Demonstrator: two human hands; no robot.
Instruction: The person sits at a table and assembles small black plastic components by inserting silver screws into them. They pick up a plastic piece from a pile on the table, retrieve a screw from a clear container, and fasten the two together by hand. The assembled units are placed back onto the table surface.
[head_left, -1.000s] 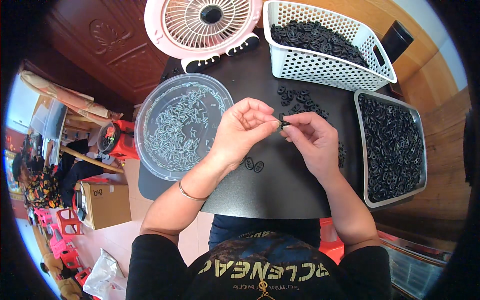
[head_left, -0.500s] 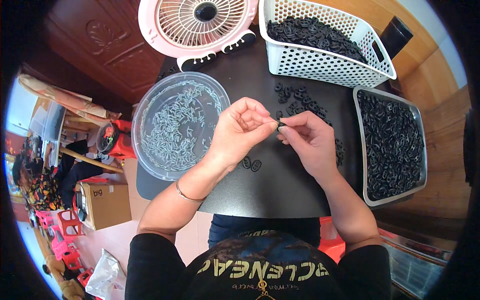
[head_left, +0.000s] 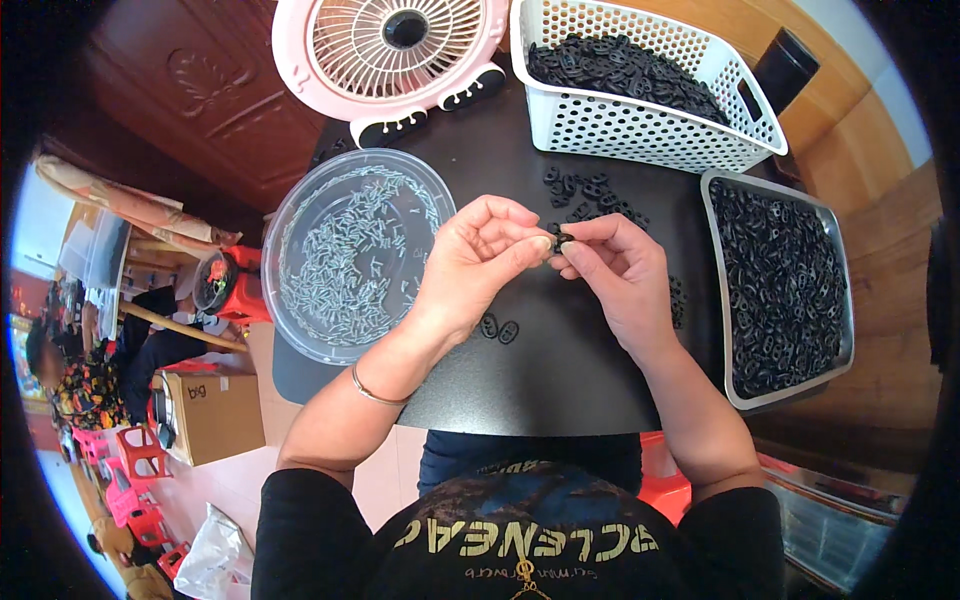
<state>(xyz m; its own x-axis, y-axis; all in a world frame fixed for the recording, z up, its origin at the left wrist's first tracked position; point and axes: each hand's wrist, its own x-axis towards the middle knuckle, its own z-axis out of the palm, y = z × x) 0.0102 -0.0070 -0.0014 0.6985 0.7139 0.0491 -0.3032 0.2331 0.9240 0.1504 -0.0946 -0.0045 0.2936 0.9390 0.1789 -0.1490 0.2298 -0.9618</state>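
Left hand (head_left: 475, 252) and right hand (head_left: 622, 280) pinch a small black piece (head_left: 557, 237) between thumbs and fingertips, seemingly steadying it, silvery pins (head_left: 335, 265) within easy reach at left.

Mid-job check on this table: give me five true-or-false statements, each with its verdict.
1. The left hand and right hand meet at a small black part. True.
2. The clear round tub is filled with black parts. False: it holds small silvery pins.
3. The pink fan stands to the left of the white perforated basket. True.
4. The bracelet is on the right arm. False: it is on the left.
5. The metal tray lies left of the tub. False: it is at the table's right side.
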